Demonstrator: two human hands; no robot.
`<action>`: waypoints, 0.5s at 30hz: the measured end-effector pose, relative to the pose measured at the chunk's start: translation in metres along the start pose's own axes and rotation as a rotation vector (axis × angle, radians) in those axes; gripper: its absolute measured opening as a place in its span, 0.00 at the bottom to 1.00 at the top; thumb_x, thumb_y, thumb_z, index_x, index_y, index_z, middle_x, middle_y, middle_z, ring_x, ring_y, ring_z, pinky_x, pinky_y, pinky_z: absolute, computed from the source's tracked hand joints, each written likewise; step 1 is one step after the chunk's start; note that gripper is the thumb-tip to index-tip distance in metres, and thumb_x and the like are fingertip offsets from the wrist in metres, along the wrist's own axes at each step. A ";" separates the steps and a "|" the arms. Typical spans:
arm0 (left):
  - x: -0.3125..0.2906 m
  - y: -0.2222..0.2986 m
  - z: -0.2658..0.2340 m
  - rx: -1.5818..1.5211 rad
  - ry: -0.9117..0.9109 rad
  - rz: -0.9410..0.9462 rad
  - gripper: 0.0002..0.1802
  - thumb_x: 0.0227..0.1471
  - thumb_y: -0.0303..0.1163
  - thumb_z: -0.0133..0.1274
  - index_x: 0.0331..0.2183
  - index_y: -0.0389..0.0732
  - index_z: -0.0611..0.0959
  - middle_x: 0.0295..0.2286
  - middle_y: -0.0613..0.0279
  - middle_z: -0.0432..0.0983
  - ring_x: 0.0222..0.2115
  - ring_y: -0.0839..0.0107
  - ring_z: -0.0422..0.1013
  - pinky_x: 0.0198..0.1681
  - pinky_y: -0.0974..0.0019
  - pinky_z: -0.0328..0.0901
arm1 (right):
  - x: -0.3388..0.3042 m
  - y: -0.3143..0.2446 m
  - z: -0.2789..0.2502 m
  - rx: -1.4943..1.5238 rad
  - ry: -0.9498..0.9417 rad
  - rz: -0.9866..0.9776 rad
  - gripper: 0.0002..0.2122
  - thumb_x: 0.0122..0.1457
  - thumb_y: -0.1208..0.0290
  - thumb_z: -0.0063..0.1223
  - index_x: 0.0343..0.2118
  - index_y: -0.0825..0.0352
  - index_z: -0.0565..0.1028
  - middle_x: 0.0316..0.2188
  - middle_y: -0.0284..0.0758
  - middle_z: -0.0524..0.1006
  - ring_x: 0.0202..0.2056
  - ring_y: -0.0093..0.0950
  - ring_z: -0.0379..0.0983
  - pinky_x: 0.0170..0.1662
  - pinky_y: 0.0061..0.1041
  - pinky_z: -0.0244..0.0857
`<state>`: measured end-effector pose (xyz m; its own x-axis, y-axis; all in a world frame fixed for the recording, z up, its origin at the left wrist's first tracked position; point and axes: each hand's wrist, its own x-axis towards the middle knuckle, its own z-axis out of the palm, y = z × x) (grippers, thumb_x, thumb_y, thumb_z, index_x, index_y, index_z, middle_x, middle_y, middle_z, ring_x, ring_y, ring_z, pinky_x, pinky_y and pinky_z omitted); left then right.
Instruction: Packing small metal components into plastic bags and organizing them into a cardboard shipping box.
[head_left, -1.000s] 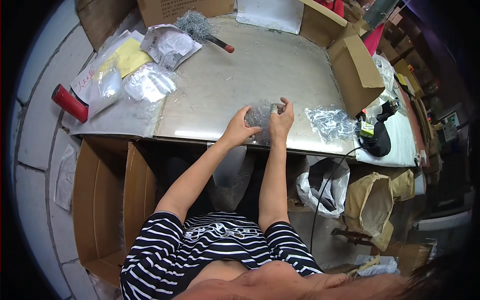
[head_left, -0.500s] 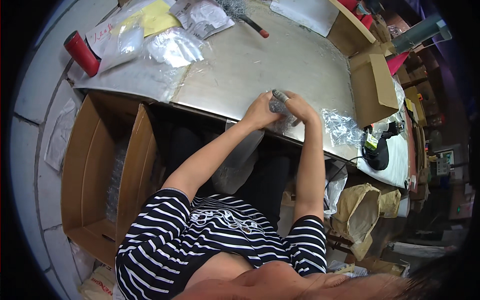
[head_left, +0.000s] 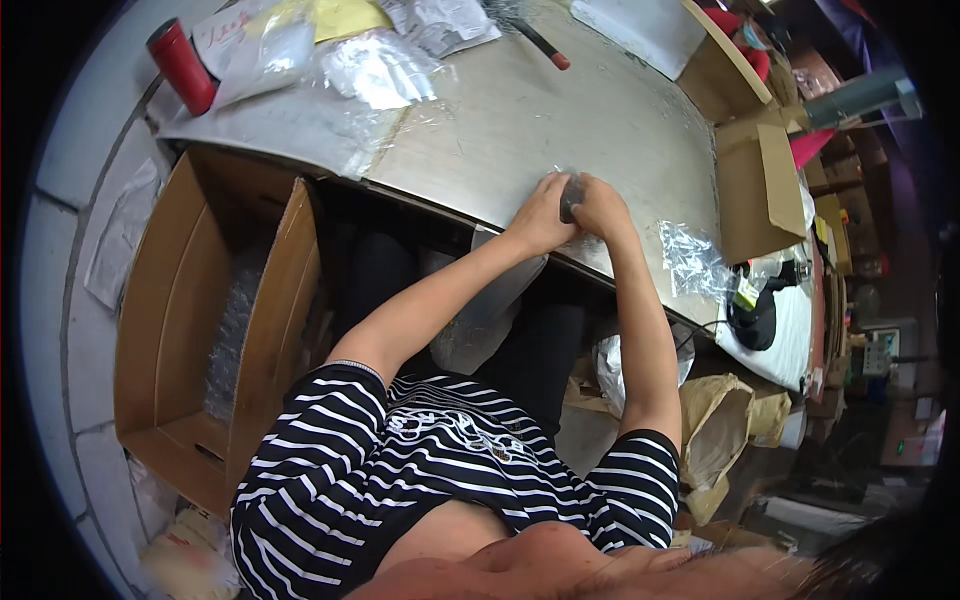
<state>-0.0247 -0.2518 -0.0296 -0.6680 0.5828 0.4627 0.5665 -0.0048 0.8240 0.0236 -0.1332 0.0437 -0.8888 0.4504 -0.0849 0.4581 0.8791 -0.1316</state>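
Observation:
Both of my hands meet at the near edge of the metal tabletop [head_left: 480, 165]. Between them is a small dark grey piece [head_left: 572, 199], with a bit of clear plastic film showing just beyond the fingers. Its exact kind I cannot make out. My left hand [head_left: 541, 216] is closed against its left side, fingers curled. From the right, my right hand [head_left: 604, 209] wraps round the same piece, fingers closed. Most of the fingertips are hidden. To the right of my right hand lies a crinkled heap of clear plastic pieces [head_left: 692, 258].
An open cardboard box [head_left: 275, 300] stands at my left, with clear wrapped items [head_left: 236, 340] inside. A red cylinder [head_left: 182, 66] and plastic bags [head_left: 378, 72] lie at the far left. Another cardboard box [head_left: 752, 190] borders the right side. A black-handled tool [head_left: 540, 42] lies at the back.
My hands have drawn closer together round the small piece, and its dark surface now shows between them. The whole view has shifted slightly. A person in red appears at the upper right.

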 end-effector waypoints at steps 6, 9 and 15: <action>-0.035 0.028 -0.203 -0.221 -0.771 -0.101 0.28 0.49 0.34 0.59 0.50 0.32 0.73 0.37 0.54 0.77 0.34 0.70 0.74 0.40 0.66 0.68 | 0.001 0.040 0.007 -0.067 0.090 -0.260 0.26 0.45 0.73 0.51 0.53 0.66 0.70 0.41 0.51 0.76 0.45 0.48 0.72 0.49 0.42 0.66; -0.061 -0.001 -0.338 -0.568 -0.896 -0.396 0.17 0.55 0.29 0.55 0.47 0.34 0.78 0.37 0.59 0.79 0.37 0.76 0.74 0.39 0.72 0.69 | -0.026 0.047 -0.013 -0.067 0.025 -0.172 0.28 0.47 0.76 0.51 0.56 0.68 0.67 0.47 0.53 0.73 0.49 0.49 0.68 0.53 0.41 0.62; -0.110 -0.113 -0.484 -0.222 -0.325 -0.756 0.16 0.57 0.40 0.51 0.35 0.36 0.82 0.30 0.58 0.80 0.31 0.72 0.77 0.34 0.69 0.70 | -0.018 0.035 0.006 -0.031 -0.075 -0.174 0.27 0.46 0.83 0.42 0.55 0.75 0.66 0.51 0.55 0.71 0.55 0.47 0.67 0.58 0.36 0.59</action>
<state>-0.2485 -0.7084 -0.0152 -0.6378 0.6975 -0.3267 -0.1065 0.3402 0.9343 0.0561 -0.1115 0.0344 -0.9503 0.2797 -0.1371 0.2962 0.9475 -0.1202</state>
